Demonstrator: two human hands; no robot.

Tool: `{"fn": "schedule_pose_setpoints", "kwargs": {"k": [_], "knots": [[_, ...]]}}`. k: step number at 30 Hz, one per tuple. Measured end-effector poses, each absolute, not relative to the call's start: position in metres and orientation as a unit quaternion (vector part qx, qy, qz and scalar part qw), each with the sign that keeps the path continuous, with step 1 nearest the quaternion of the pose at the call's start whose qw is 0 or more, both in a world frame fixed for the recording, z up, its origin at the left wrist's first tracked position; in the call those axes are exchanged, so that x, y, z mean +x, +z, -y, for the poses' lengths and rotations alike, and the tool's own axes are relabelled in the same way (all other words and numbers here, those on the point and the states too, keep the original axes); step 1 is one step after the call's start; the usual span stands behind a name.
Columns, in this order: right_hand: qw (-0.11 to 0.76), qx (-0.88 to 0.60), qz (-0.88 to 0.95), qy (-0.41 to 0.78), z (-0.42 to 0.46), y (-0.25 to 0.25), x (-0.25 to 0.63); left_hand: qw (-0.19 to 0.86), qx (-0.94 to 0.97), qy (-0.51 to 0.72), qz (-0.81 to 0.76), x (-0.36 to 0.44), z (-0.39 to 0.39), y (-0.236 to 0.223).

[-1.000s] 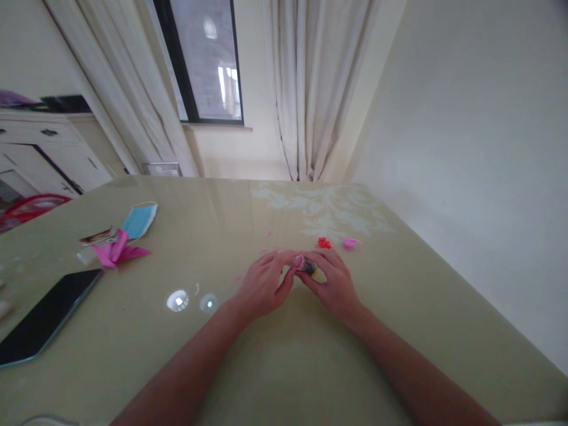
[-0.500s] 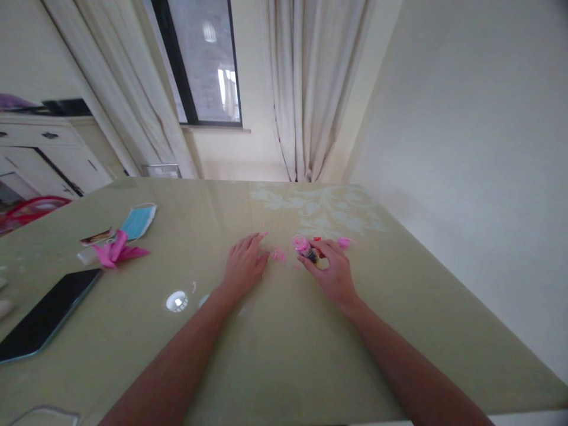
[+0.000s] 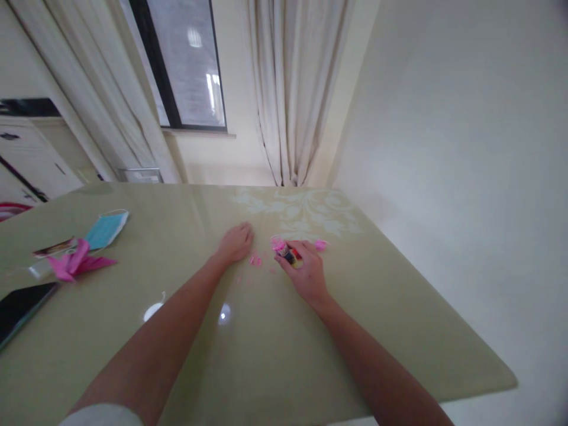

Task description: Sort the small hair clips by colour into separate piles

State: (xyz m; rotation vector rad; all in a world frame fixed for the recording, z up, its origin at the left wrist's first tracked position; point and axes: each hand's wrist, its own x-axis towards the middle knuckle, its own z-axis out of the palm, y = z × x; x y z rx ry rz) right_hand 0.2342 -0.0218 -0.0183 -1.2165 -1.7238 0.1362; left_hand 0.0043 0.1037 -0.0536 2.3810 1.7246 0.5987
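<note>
My right hand (image 3: 306, 272) is closed around a small tube-like object (image 3: 284, 251) with a pink top and dark body, resting on the glossy green table (image 3: 266, 343). My left hand (image 3: 236, 242) lies further out on the table with its fingers curled down; whether it holds anything is hidden. A pink scrap (image 3: 255, 260) sits on the table between the two hands. Another pink scrap (image 3: 320, 244) lies just right of my right hand's fingertips.
At the left lie a folded pink paper piece (image 3: 73, 264), a blue face mask (image 3: 105, 229), a small card (image 3: 53, 247) and a dark phone (image 3: 20, 306). A wall runs close along the table's right edge. Curtains and a window stand behind.
My hands have parted: the left let go of the small object and reached forward on the table. The right kept the object. The view shifted right.
</note>
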Motion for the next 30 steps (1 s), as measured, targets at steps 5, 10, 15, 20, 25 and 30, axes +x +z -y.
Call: {"fn": "schedule_pose_setpoints", "kwargs": {"k": [5, 10, 15, 20, 25, 30], "knots": [[0.491, -0.498, 0.712, 0.064, 0.021, -0.020, 0.233, 0.094, 0.818, 0.228, -0.520, 0.003, -0.091, -0.050], [0.495, -0.492, 0.714, 0.059, 0.018, -0.024, 0.234, 0.141, 0.850, 0.277, -0.426, 0.008, -0.046, -0.047], [0.491, -0.493, 0.716, 0.055, 0.017, -0.025, 0.237, 0.143, 0.857, 0.310, -0.385, 0.014, -0.010, -0.049], [0.488, -0.503, 0.710, 0.061, 0.017, -0.026, 0.239, 0.110, 0.818, 0.326, -0.461, 0.013, -0.015, -0.051], [0.484, -0.503, 0.714, 0.061, 0.017, -0.027, 0.240, 0.071, 0.777, 0.233, -0.581, 0.014, -0.032, -0.053], [0.492, -0.502, 0.708, 0.065, 0.019, -0.027, 0.239, 0.153, 0.816, 0.260, -0.492, 0.006, -0.026, -0.048]]}}
